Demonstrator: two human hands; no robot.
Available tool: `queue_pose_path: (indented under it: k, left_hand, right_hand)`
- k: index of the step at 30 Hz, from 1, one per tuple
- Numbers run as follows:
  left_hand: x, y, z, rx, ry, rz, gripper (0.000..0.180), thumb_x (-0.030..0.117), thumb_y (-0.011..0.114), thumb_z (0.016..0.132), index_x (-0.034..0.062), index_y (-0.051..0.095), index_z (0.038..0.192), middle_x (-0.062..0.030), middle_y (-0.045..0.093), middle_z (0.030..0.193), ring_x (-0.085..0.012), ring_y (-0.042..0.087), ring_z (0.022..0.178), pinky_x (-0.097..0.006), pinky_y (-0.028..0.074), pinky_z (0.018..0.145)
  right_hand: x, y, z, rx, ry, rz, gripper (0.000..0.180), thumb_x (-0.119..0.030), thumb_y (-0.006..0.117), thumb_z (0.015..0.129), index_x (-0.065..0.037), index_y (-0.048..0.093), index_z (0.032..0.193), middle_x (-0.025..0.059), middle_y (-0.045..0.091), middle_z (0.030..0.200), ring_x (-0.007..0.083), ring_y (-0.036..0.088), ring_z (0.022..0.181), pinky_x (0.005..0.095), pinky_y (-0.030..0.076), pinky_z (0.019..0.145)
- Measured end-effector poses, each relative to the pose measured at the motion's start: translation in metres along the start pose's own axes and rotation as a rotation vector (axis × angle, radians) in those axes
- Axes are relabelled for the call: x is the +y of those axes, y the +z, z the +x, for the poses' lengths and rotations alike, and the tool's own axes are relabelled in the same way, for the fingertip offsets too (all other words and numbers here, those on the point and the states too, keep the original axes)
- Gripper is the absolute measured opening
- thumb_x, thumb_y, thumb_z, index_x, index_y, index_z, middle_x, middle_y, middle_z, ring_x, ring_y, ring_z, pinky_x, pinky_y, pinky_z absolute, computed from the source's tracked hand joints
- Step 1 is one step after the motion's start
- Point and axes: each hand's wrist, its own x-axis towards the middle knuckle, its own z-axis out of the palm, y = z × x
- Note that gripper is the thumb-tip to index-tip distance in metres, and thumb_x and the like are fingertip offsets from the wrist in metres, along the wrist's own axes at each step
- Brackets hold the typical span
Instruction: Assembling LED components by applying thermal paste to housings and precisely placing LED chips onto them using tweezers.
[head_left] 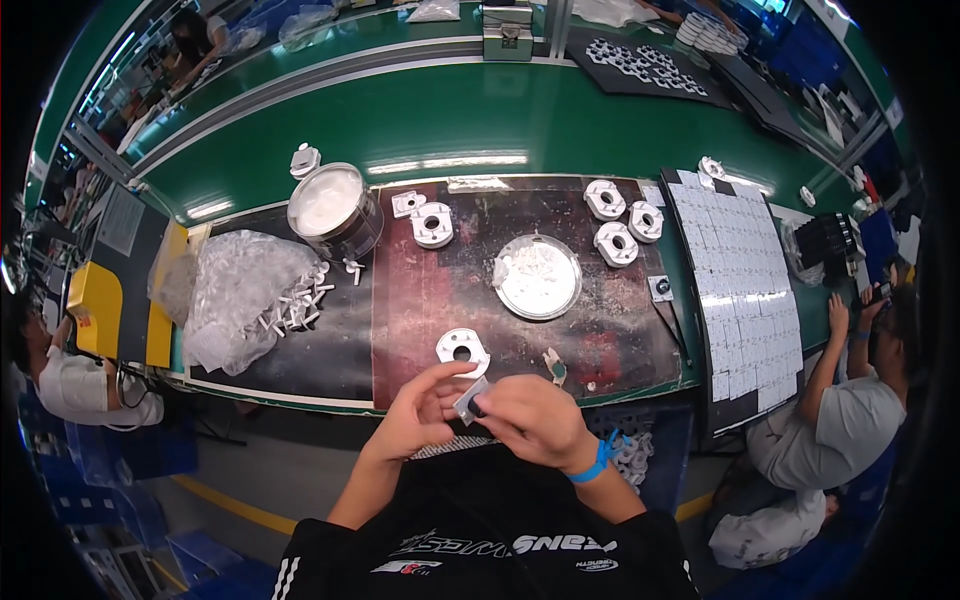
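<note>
Fingers of the right hand (pixel 535 412) are pinched together on a plate (pixel 466 404), while those of the left hand (pixel 412 415) curl behind its left side, thumb and forefinger apart; whether they grip it too, I cannot tell. The plate is small, flat, square and pale grey, with a black part on the face toward the right fingers. It is held tilted at the near edge of the table (pixel 430 125), just beside a white ring (pixel 462 347) with a dark hole.

White lettering, with a little red in it, runs across the wearer's black shirt (pixel 450 505). Toward the table's right edge, a black board (pixel 762 398) carries rows of white squares (pixel 735 280); marks on them are too small to read.

Left of the middle, toward the far edge, stands a tub (pixel 368 228) filled with something white. A round dish (pixel 540 312), right of the middle, holds loose white bits (pixel 535 268). Near the left edge, a clear bag (pixel 240 295) bulges with white pieces, and small white tubes (pixel 298 308) lie at its right side. Below the near edge, a blue crate (pixel 668 440) holds pale, ring-like parts (pixel 634 462).
</note>
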Motion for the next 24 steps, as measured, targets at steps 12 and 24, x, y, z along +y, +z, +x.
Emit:
queue_pose_path:
  k: [12,24]
  left_hand:
    - [0.007,-0.015,-0.009,0.107,-0.121,0.253,0.038,0.002,0.074,0.096,-0.0045,0.064,0.132,-0.0112,0.070,0.126,-0.0173,0.067,0.114,-0.032,0.055,0.100]
    - [0.004,-0.003,0.029,0.347,0.407,1.566,0.032,0.010,0.087,0.078,0.0028,0.073,0.106,-0.0153,0.074,0.116,-0.0354,0.069,0.106,-0.043,0.055,0.092]
  right_hand:
    - [0.008,0.001,-0.004,-0.136,-0.232,-0.208,0.036,-0.004,0.077,0.084,-0.008,0.073,0.119,0.0095,0.072,0.116,0.0260,0.072,0.102,0.0368,0.060,0.083]
    - [0.045,0.014,-0.021,-0.030,0.490,0.033,0.063,-0.008,0.084,0.082,-0.007,0.059,0.140,0.0122,0.066,0.118,0.0254,0.067,0.100,0.0352,0.055,0.087]
